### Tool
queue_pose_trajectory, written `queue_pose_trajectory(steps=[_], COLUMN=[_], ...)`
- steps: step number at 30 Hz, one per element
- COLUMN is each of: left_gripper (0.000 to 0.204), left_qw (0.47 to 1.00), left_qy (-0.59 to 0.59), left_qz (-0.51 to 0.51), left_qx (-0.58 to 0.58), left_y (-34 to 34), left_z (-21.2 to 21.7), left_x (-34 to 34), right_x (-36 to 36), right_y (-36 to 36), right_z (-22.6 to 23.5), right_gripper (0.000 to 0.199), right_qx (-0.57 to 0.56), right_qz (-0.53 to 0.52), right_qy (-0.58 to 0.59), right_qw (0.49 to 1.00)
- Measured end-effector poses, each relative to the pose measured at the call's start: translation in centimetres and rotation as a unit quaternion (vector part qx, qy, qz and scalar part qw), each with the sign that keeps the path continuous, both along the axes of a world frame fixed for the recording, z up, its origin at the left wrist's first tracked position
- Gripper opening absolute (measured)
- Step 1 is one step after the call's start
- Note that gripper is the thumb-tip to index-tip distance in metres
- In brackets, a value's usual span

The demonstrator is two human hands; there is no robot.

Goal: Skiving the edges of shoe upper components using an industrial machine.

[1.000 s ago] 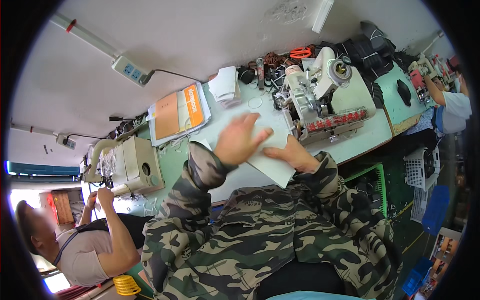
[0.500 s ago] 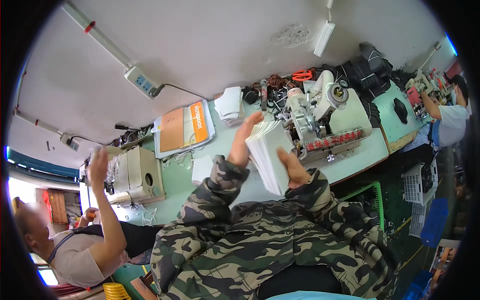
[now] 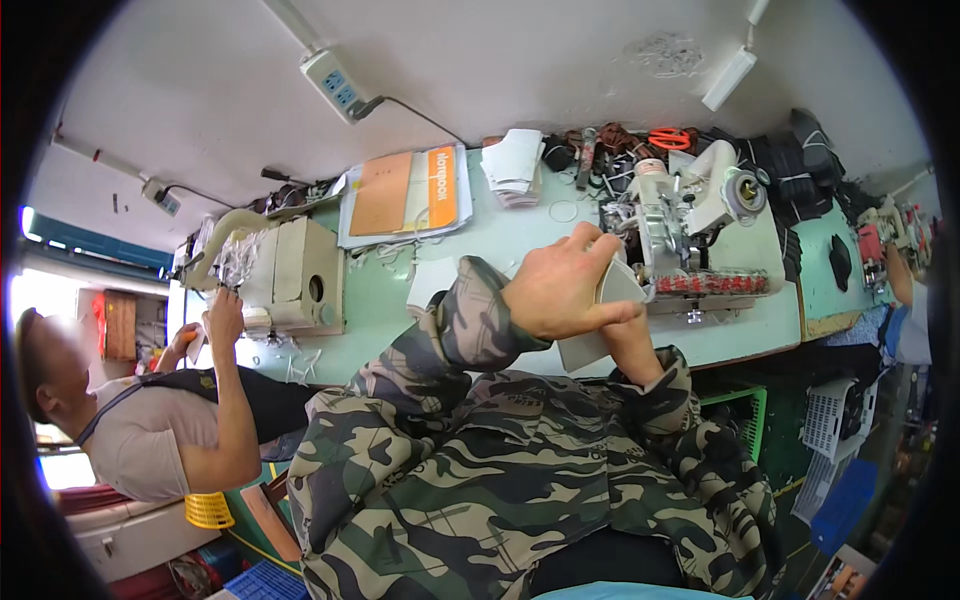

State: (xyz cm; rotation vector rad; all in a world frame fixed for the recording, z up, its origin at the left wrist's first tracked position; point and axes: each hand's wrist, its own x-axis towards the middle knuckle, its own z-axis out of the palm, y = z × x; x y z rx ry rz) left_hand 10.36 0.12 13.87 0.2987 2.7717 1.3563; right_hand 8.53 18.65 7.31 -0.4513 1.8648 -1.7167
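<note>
My left hand (image 3: 562,287) reaches over a stack of white sheets (image 3: 583,352), its fingers bent round the upper end and its thumb lying across toward the right. Lower down, my right hand (image 3: 630,345) grips the same stack from the right side; most of its fingers are hidden behind my left hand and the sheets. The stack is tilted, held above the table's front part. Right beside my hands stands a cream sewing machine (image 3: 665,225) with a red-patterned strip along its front.
The pale green table (image 3: 480,235) carries a pile of white pieces (image 3: 513,165), a clear folder with an orange-covered notebook (image 3: 441,188), orange-handled scissors (image 3: 670,138) and black bundles (image 3: 790,175). At left, a co-worker (image 3: 165,425) works at another machine (image 3: 295,275). A green crate (image 3: 745,410) stands below the table.
My left hand has gone from an upright, flat pose beside the fanned stack to bending over its top. My view has shifted leftward. The co-worker's raised hand has come down to the machine.
</note>
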Motion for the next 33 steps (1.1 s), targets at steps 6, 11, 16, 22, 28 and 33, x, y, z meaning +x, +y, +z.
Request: queue_pose_trajectory(steps=[6, 11, 16, 22, 28, 33], left_gripper=[0.033, 0.039, 0.046, 0.060, 0.081, 0.115], left_qw=[0.942, 0.987, 0.990, 0.964, 0.921, 0.859], left_qy=[-0.156, -0.003, 0.110, -0.023, -0.093, -0.179], left_qz=[-0.037, -0.055, -0.031, -0.167, -0.202, -0.082], left_qx=[0.296, 0.153, -0.086, -0.205, 0.319, 0.473], left_y=[-2.8, -0.7, 3.0, 2.2, -3.0, 0.3], left_z=[-4.2, -4.8, -3.1, -4.5, -4.3, -5.2], left_x=[-1.8, -0.5, 1.5, 2.0, -1.3, 0.5], right_x=[1.3, 2.8, 3.2, 2.5, 1.1, 1.0], right_y=[2.5, 1.1, 2.3, 3.1, 2.3, 2.9], right_z=[-1.8, -2.0, -6.9, -6.1, 1.5, 1.2], right_gripper=[0.063, 0.052, 0.051, 0.050, 0.052, 0.061], right_qx=[0.002, 0.015, 0.135, 0.050, -0.048, -0.134], right_qz=[0.024, 0.011, 0.050, 0.226, 0.174, 0.080], right_qy=[-0.071, -0.030, 0.236, -0.011, -0.259, -0.309], right_qw=[0.997, 0.999, 0.961, 0.973, 0.949, 0.938])
